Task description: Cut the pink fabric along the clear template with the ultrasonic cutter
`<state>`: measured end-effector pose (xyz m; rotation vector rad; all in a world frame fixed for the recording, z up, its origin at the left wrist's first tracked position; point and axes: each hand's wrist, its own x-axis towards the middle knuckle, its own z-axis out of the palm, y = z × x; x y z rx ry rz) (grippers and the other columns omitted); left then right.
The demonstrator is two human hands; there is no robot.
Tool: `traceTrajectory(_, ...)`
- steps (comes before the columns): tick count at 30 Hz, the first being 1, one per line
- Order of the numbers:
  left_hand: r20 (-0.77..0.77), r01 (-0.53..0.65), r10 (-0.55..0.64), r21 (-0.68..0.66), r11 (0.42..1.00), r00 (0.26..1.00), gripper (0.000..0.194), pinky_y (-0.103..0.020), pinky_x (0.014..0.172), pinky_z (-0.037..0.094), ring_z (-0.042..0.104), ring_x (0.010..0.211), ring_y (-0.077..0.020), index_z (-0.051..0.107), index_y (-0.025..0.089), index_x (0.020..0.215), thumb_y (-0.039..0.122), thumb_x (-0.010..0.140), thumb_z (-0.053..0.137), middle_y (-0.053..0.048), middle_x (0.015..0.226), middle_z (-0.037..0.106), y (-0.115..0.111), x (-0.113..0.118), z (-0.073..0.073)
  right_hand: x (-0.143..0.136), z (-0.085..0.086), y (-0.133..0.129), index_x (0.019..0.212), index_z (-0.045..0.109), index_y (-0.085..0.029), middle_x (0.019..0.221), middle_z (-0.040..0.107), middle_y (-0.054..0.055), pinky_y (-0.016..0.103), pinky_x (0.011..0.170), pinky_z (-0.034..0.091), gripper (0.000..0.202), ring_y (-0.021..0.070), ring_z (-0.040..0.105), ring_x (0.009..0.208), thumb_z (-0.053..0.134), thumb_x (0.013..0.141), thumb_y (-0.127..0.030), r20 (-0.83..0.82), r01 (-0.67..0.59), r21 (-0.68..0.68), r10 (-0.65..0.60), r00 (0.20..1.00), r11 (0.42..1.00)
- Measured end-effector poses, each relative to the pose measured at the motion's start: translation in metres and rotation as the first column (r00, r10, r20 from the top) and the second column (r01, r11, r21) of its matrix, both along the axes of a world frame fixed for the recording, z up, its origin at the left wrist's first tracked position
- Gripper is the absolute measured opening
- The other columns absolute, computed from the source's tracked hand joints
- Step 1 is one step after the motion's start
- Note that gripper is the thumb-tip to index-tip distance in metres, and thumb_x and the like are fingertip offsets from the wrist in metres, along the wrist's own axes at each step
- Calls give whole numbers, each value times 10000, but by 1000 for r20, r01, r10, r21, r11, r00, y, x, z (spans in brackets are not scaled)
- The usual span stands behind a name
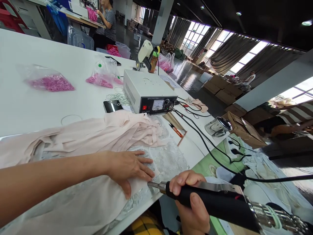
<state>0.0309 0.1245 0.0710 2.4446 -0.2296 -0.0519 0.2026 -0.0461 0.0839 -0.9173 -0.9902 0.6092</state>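
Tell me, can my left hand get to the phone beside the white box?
Probably yes: the left hand lies flat on pink fabric, and only that low cloth lies between it and the phone.

Ahead of you on the white table (pixel 29 107) sits a white control box (pixel 146 91) with a dial meter and red switch on its front, black cables (pixel 195 130) trailing from it off the table's edge. A dark phone (pixel 111 105) lies just beside its left corner, near a scatter of white rings (pixel 119 97). You have two clear bags of pink rings (pixel 50 81) (pixel 102 76) further back. Orange-handled snips (pixel 175 129) lie right of the box. Past the edge stands a metal cup (pixel 217 126), with cardboard boxes (pixel 241 125) beyond. Far back, a person in a striped shirt (pixel 109 23) sits at another table.
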Motion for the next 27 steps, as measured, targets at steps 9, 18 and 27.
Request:
traceTrajectory(9,-27,1,-1,4,1000,1000,690,-520,1249,63,302,1497,-348,562,322,1427,277,801,850,-17,1497,545,-1,0,2,-1,3,2,892,597,-237,784,563,-15,280,519,530,122,124,577,549,593,902,-358,-23,-75,29,76,997,997)
traceTrajectory(18,1,-49,49,-71,996,999,626,-538,1242,96,374,1462,-345,642,368,1337,296,762,879,-3,1434,605,-2,0,3,-9,2,1,891,598,-286,757,545,-6,319,473,494,146,152,522,511,585,886,-431,-13,-88,-17,88,996,996)
traceTrajectory(27,7,-60,61,-97,994,998,622,-539,1244,77,367,1464,-343,644,370,1338,288,765,872,-1,1441,596,-2,-1,-1,-11,4,1,859,582,-283,729,531,-6,355,441,488,120,165,524,484,566,891,-397,31,-73,-34,74,997,997)
